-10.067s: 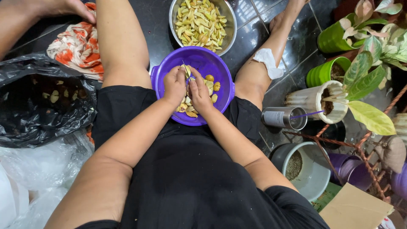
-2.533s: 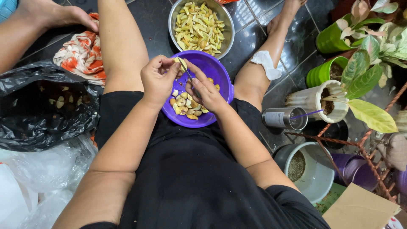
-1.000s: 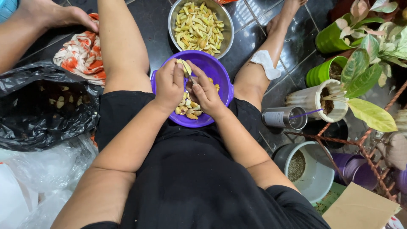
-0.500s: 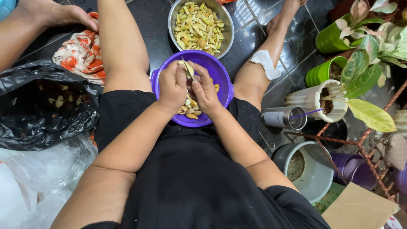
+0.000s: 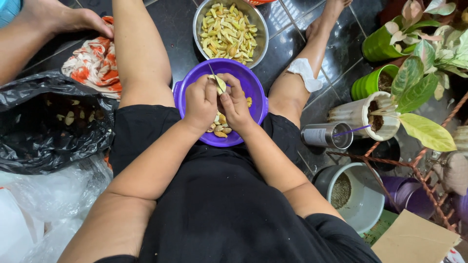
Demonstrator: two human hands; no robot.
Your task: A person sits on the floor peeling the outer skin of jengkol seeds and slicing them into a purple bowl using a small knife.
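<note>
Purple bowl (image 5: 253,92) under hands (both pinching one seed (image 5: 219,84)), steel bowl (image 5: 197,24) beyond

Even, soft overhead light, sharp focus throughout, white glare streaks on the dark glossy floor tiles (image 5: 287,36), slight wide-angle stretch at edges

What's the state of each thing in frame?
Left hand: closed on a thin knife, over the purple bowl.
Right hand: pinching a pale seed piece.
Purple bowl: on the lap, partly filled with seeds.
Steel bowl: upright on the floor, full of pale peeled pieces.
Black bag: open, scraps inside.
Metal can: on its side, mouth open.
</note>
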